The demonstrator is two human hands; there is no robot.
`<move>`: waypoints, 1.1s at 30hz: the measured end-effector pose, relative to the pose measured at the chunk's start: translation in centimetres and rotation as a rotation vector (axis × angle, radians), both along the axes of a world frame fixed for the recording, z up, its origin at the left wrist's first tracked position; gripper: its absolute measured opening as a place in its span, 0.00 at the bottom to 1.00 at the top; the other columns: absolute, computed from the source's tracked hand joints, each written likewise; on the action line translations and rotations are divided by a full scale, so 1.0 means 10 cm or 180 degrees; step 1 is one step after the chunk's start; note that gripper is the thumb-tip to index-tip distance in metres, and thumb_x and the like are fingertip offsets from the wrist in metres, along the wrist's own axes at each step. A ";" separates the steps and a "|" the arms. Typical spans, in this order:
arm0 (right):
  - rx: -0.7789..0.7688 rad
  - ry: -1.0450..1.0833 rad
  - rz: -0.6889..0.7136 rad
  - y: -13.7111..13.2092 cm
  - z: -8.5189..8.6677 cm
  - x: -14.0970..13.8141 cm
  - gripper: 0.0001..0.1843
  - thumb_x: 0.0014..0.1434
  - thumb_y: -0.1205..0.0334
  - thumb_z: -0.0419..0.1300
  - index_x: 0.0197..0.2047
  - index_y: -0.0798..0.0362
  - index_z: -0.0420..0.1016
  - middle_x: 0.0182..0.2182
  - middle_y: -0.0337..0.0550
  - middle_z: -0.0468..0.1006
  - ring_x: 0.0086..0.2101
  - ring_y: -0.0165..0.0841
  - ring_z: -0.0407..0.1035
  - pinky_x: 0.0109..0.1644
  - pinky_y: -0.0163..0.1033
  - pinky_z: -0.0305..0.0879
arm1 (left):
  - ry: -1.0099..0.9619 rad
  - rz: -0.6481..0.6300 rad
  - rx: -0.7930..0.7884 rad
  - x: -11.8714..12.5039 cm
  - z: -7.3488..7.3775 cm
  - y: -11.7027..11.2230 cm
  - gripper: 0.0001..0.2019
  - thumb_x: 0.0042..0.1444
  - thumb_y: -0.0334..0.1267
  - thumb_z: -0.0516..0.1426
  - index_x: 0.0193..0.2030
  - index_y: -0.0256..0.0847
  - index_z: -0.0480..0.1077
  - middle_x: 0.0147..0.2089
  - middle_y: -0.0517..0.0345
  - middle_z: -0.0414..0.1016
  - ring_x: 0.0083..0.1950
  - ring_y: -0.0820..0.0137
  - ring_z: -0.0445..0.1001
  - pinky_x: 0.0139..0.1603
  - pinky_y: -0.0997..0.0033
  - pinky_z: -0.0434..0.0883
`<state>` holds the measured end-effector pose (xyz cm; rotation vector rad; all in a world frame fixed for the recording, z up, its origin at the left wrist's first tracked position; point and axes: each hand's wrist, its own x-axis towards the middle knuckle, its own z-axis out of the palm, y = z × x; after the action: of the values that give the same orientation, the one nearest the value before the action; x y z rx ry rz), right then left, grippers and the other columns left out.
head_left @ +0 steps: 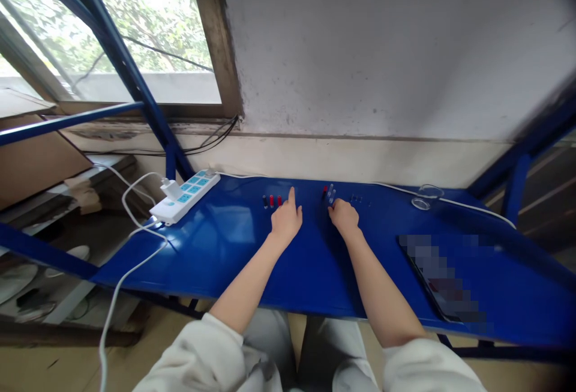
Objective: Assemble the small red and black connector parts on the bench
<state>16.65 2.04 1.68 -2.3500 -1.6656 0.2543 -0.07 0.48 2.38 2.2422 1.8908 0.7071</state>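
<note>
My left hand point(287, 222) is over the blue table, its index finger stretched forward and thumb apart. Just left of that finger stand a small black cylinder point(265, 202) and two small red cylinders point(271, 201), point(279, 200) in a row. My right hand point(344, 217) is closed, fingertips pinched together low over the table; what they hold, if anything, is hidden. Right at those fingertips is a small clear tube point(332, 197), with another clear tube point(330, 189) behind it. Beside them is a small red-and-dark cylinder point(324, 191).
Tiny clear pieces point(355, 199) lie right of my right hand. A clear round dish point(423, 200) is near the wall, and a dark flat device point(438, 284), partly blurred, lies front right. A white power strip point(189, 197) with a plugged-in adapter and cables is on the left.
</note>
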 end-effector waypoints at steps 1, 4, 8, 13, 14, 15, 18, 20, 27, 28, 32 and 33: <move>-0.0024 0.0021 0.0044 -0.02 0.01 -0.02 0.12 0.56 0.59 0.52 0.39 0.56 0.70 0.37 0.54 0.74 0.38 0.41 0.70 0.34 0.39 0.63 | -0.0032 0.0080 0.0024 -0.06 -0.01 -0.02 0.29 0.58 0.42 0.46 0.65 0.42 0.40 0.40 0.47 0.72 0.37 0.63 0.73 0.36 0.69 0.67; 0.0032 0.0119 0.0196 -0.10 0.04 -0.08 0.12 0.55 0.57 0.53 0.34 0.56 0.71 0.33 0.54 0.74 0.35 0.41 0.71 0.31 0.38 0.62 | -0.0134 0.0238 0.0093 -0.16 -0.06 -0.02 0.29 0.58 0.41 0.46 0.65 0.41 0.40 0.38 0.47 0.72 0.36 0.64 0.73 0.36 0.71 0.67; 0.0453 0.0266 0.0490 -0.22 0.05 -0.18 0.14 0.57 0.55 0.50 0.28 0.54 0.71 0.25 0.49 0.73 0.28 0.36 0.70 0.26 0.35 0.57 | -0.0175 0.0335 0.0142 -0.20 -0.10 0.03 0.28 0.58 0.41 0.45 0.64 0.40 0.44 0.37 0.46 0.72 0.35 0.64 0.73 0.37 0.71 0.66; 0.0978 0.0318 0.0708 -0.29 0.03 -0.26 0.16 0.58 0.53 0.47 0.26 0.52 0.68 0.23 0.43 0.72 0.26 0.33 0.68 0.24 0.33 0.51 | -0.0130 0.0402 0.0037 -0.24 -0.12 0.09 0.27 0.58 0.41 0.45 0.64 0.41 0.45 0.39 0.44 0.72 0.35 0.62 0.74 0.37 0.68 0.67; 0.1025 0.0342 0.0753 -0.29 0.02 -0.27 0.16 0.58 0.53 0.47 0.26 0.52 0.68 0.22 0.43 0.72 0.25 0.33 0.67 0.24 0.33 0.50 | -0.0132 0.0406 0.0017 -0.25 -0.12 0.10 0.26 0.58 0.41 0.45 0.64 0.42 0.46 0.40 0.44 0.72 0.36 0.61 0.74 0.37 0.68 0.67; 0.1055 0.0371 0.0797 -0.29 0.01 -0.27 0.17 0.58 0.53 0.47 0.25 0.51 0.67 0.21 0.42 0.71 0.25 0.32 0.67 0.24 0.33 0.50 | -0.0143 0.0412 0.0010 -0.26 -0.12 0.11 0.25 0.58 0.40 0.45 0.63 0.42 0.48 0.41 0.44 0.72 0.37 0.61 0.74 0.38 0.67 0.67; 0.1110 0.0464 0.0878 -0.28 -0.02 -0.27 0.17 0.58 0.52 0.46 0.25 0.51 0.66 0.20 0.41 0.70 0.23 0.32 0.66 0.24 0.33 0.50 | -0.0301 0.0431 0.0116 -0.29 -0.13 0.14 0.20 0.59 0.37 0.44 0.58 0.43 0.59 0.46 0.43 0.71 0.39 0.62 0.74 0.39 0.67 0.67; 0.1133 0.0555 0.0890 -0.27 -0.04 -0.27 0.17 0.58 0.52 0.46 0.25 0.51 0.66 0.20 0.41 0.70 0.23 0.32 0.65 0.25 0.33 0.51 | -0.0633 0.0302 0.0215 -0.29 -0.15 0.17 0.16 0.59 0.36 0.44 0.51 0.42 0.65 0.45 0.46 0.72 0.38 0.65 0.74 0.39 0.70 0.67; 0.1308 0.1384 0.0743 -0.24 -0.09 -0.31 0.20 0.60 0.47 0.40 0.32 0.51 0.65 0.25 0.42 0.72 0.27 0.33 0.67 0.31 0.33 0.57 | -0.2682 -0.0801 -0.0090 -0.15 -0.26 0.17 0.11 0.56 0.38 0.49 0.44 0.38 0.66 0.34 0.55 0.75 0.18 0.79 0.66 0.22 0.77 0.66; 0.1300 0.1561 0.0764 -0.25 -0.09 -0.32 0.22 0.60 0.46 0.39 0.30 0.51 0.64 0.24 0.42 0.72 0.27 0.33 0.67 0.31 0.34 0.57 | -0.2869 -0.0904 -0.0152 -0.12 -0.27 0.16 0.11 0.56 0.38 0.49 0.43 0.37 0.66 0.34 0.54 0.75 0.17 0.80 0.65 0.21 0.78 0.65; 0.1383 0.2081 0.1027 -0.26 -0.08 -0.37 0.28 0.59 0.41 0.36 0.22 0.52 0.61 0.20 0.40 0.68 0.24 0.30 0.63 0.29 0.33 0.58 | -0.3298 -0.1198 -0.0378 -0.05 -0.26 0.12 0.12 0.55 0.40 0.51 0.43 0.36 0.65 0.35 0.52 0.75 0.17 0.81 0.64 0.20 0.79 0.65; 0.1427 0.2179 0.1065 -0.26 -0.09 -0.37 0.28 0.58 0.40 0.36 0.22 0.52 0.60 0.19 0.39 0.66 0.23 0.29 0.62 0.28 0.33 0.57 | -0.3347 -0.1235 -0.0412 -0.04 -0.26 0.11 0.13 0.55 0.41 0.51 0.43 0.35 0.65 0.35 0.52 0.75 0.17 0.81 0.64 0.20 0.79 0.65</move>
<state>12.90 -0.51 0.83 -1.4270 -1.5360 0.5954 -0.52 1.58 -0.19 1.5347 0.9274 1.2779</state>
